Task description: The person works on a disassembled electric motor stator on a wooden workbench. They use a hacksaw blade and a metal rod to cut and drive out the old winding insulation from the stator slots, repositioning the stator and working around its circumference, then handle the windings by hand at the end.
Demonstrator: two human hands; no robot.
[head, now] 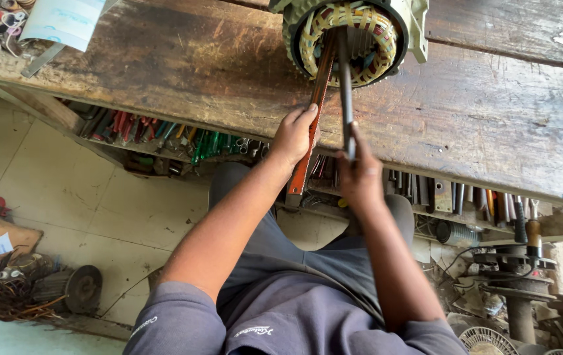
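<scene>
Stator (350, 39): at the counter's (492, 112) far edge, bore facing the person, yellow-bound windings around it. Red strip (314, 112) and dark rod (345, 92) both reach into the bore. Left hand (292, 135): fingers closed on the strip. Right hand (358, 172): fingers pinching the rod's near end. Best kept parallel with the slot, pushed steadily (windings probably scrape easily). Tool shelf (163, 131) sits below.

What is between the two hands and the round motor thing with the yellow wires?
In the head view, bare wooden bench top lies there. An orange strip from the left hand and a grey rod from the right hand cross it into the motor stator.
</scene>
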